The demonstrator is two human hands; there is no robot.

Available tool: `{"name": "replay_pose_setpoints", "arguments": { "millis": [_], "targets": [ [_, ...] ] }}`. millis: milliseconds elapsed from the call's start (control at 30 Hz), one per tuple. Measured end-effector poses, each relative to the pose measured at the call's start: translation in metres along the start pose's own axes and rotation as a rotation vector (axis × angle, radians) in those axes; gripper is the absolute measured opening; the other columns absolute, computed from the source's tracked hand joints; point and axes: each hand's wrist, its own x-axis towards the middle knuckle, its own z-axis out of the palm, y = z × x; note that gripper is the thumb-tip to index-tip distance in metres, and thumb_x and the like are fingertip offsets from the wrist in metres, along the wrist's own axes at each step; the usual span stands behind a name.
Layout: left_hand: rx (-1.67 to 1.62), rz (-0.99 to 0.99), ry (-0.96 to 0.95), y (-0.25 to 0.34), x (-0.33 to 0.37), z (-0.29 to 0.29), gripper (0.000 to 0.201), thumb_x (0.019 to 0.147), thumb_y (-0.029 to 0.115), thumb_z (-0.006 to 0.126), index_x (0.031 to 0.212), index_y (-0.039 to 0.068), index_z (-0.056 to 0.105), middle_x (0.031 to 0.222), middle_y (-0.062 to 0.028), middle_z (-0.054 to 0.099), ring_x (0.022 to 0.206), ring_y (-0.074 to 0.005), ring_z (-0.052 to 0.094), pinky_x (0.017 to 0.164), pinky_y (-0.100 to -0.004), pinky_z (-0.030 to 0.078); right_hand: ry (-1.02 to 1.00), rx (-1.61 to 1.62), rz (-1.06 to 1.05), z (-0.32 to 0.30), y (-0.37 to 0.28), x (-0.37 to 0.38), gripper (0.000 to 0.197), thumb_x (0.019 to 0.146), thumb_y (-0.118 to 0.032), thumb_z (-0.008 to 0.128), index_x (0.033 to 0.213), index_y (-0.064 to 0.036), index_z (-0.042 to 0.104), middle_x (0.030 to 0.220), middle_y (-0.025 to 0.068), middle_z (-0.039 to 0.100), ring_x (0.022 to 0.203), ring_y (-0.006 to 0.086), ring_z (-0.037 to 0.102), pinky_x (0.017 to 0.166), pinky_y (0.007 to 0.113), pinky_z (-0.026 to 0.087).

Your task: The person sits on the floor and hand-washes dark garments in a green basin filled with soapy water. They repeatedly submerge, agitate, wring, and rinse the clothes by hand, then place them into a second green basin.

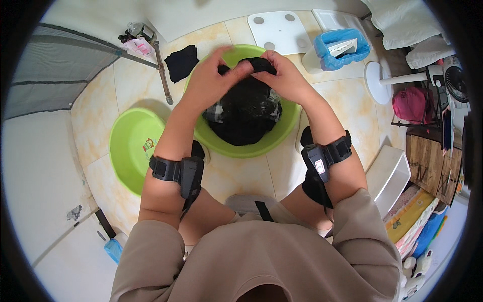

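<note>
Over a green basin on the floor, both hands are raised close together at a piece of black cloth. My right hand pinches this cloth between thumb and fingers. My left hand is closed on the cloth's left part, its thumb pointing right and its fingertips smeared by motion. Below them, a dark heap of wet-looking black cloth fills the basin, with clear water or suds glinting at its sides. Whether the held piece joins the heap is hidden.
A second green basin stands to the left. Beyond it lie a folded black cloth and a metal pipe stand. Farther off are a white scale, a blue-lined bin and a white fan base.
</note>
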Motion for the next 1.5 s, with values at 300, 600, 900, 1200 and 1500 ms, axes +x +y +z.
{"name": "replay_pose_setpoints", "arguments": {
  "millis": [300,600,900,1200,1500],
  "targets": [
    [-0.647,-0.137,-0.162,0.005,-0.002,-0.019,0.038,0.095,0.037,0.059,0.108,0.001,0.066,0.096,0.0020,0.066,0.086,-0.0063,0.058,0.078,-0.0217,0.046,-0.046,-0.234,0.034,-0.024,-0.007,-0.001,0.032,0.079,-0.022,0.078,0.097,-0.0001,0.061,0.082,0.0023,0.062,0.073,0.0110,0.055,0.067,0.026,0.046],
    [-1.402,-0.667,0.082,-0.010,0.016,0.034,0.031,0.092,0.029,0.059,0.108,0.003,0.060,0.101,-0.0074,0.063,0.090,-0.0190,0.059,0.082,-0.0341,0.049,0.199,-0.080,-0.219,0.050,-0.029,-0.006,0.032,0.095,-0.029,0.055,0.093,0.0004,0.067,0.076,0.0118,0.066,0.065,0.0239,0.061,0.058,0.036,0.046],
    [-1.185,-0.759,-0.076,0.005,0.004,0.059,0.030,0.092,0.030,0.053,0.105,0.005,0.062,0.106,-0.0080,0.063,0.094,-0.0166,0.057,0.082,-0.0310,0.046,0.540,-0.425,-0.047,0.065,-0.033,0.008,0.044,0.095,-0.030,0.046,0.064,-0.0014,0.060,0.061,0.0202,0.058,0.058,0.0397,0.057,0.055,0.046,0.045],
    [-1.238,-0.805,-0.081,0.001,0.007,0.054,0.020,0.091,0.027,0.056,0.099,0.010,0.063,0.100,-0.0048,0.063,0.094,-0.0178,0.058,0.082,-0.0349,0.048,0.685,-0.513,-0.057,0.065,-0.033,0.005,0.037,0.093,-0.025,0.047,0.066,-0.0038,0.061,0.063,0.0177,0.060,0.056,0.0356,0.060,0.050,0.046,0.045],
    [-1.197,-0.809,-0.288,0.014,-0.002,0.046,0.036,0.097,0.036,0.047,0.111,0.006,0.060,0.103,-0.0072,0.064,0.092,-0.0196,0.061,0.081,-0.0351,0.051,0.462,-0.436,0.005,0.048,-0.018,0.018,0.039,0.093,-0.034,0.052,0.076,-0.0015,0.064,0.067,0.0182,0.062,0.061,0.0345,0.060,0.057,0.043,0.045]
  ]
}}
